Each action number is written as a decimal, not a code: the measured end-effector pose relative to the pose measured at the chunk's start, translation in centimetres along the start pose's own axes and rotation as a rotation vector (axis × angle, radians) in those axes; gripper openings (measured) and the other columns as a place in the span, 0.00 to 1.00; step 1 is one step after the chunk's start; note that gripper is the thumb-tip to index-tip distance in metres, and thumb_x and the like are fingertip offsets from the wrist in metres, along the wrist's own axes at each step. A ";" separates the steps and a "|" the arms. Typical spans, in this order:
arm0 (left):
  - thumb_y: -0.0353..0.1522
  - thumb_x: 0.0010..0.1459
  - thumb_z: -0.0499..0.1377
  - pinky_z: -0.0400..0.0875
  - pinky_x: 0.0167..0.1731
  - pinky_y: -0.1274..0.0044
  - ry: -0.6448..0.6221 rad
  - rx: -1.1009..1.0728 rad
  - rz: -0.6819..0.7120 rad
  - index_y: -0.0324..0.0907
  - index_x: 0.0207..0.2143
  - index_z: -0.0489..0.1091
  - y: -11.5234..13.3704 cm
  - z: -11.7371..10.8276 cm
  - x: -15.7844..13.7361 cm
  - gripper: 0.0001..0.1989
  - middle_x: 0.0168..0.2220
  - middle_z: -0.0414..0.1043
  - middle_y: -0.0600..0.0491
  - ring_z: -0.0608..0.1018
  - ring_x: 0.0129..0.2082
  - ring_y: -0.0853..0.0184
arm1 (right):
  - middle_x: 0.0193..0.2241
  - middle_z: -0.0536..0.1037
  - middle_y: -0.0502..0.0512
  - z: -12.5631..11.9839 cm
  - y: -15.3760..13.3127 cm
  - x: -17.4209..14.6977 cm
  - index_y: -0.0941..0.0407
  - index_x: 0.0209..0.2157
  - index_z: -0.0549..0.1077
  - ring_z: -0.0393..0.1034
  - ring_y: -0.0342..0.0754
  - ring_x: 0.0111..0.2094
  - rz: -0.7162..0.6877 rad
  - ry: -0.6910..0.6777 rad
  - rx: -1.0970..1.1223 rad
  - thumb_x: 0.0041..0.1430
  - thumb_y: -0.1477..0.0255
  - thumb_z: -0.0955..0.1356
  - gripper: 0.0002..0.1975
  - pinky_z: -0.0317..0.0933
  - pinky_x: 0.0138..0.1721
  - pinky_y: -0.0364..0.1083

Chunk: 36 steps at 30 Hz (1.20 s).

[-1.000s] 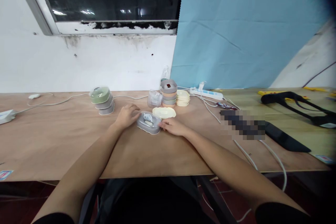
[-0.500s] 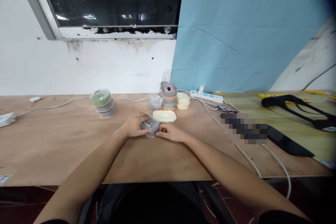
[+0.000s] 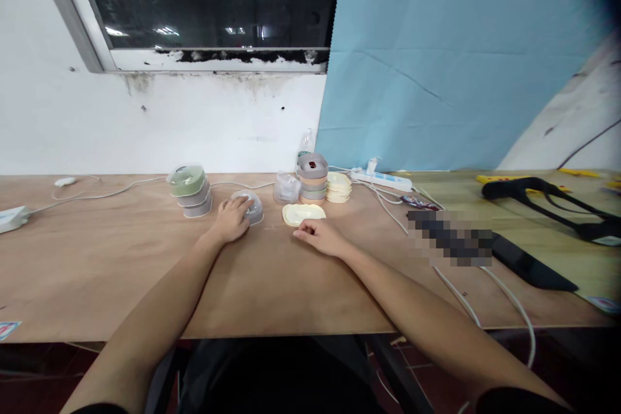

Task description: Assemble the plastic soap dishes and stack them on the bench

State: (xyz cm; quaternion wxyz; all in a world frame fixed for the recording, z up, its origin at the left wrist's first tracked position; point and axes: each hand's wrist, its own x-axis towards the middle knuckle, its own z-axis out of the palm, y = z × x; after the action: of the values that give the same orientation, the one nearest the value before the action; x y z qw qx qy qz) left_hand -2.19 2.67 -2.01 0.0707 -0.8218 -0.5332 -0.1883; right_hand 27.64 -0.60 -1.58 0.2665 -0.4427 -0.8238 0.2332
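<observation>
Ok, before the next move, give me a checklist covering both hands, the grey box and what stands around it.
1. Left hand on the grey box: ok, touching it.
2. Lid seated all round: cannot tell, the hand covers part.
3. Grey box apart from the green-topped stack: ok, a gap shows.
4. Right hand clear of the cream tray: cannot tell, it sits right at the near edge.
5. Green-topped stack standing: ok.

Grey container partly hidden, dark pixelated object unrecognisable
</observation>
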 end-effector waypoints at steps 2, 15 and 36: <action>0.36 0.55 0.53 0.49 0.57 0.55 0.003 -0.013 -0.017 0.48 0.59 0.60 -0.4 0.1 0.1 0.28 0.62 0.57 0.45 0.60 0.61 0.51 | 0.22 0.71 0.49 -0.5 0.6 0.3 0.57 0.29 0.72 0.62 0.42 0.24 0.021 0.101 -0.014 0.58 0.56 0.64 0.18 0.51 0.27 0.42; 0.28 0.55 0.50 0.49 0.57 0.58 0.191 0.049 -0.173 0.47 0.51 0.68 -1.8 0.6 0.2 0.21 0.56 0.66 0.48 0.66 0.56 0.56 | 0.41 0.74 0.59 -1.6 5.6 1.9 0.56 0.39 0.74 0.65 0.52 0.45 0.093 0.450 -0.162 0.56 0.58 0.66 0.17 0.57 0.49 0.50; 0.45 0.56 0.53 0.51 0.57 0.58 0.120 0.171 -0.328 0.39 0.57 0.61 -1.5 0.6 0.0 0.30 0.60 0.60 0.42 0.58 0.61 0.49 | 0.50 0.73 0.60 -0.8 5.2 1.5 0.56 0.49 0.72 0.69 0.54 0.47 0.135 0.184 -0.155 0.57 0.64 0.67 0.19 0.62 0.49 0.52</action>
State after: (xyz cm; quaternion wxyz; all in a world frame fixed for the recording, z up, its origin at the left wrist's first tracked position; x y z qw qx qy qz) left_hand -3.44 3.53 -2.69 0.1405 -0.7023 -0.6687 -0.1998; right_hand 30.57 3.40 -3.83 0.2895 -0.5357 -0.7799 0.1447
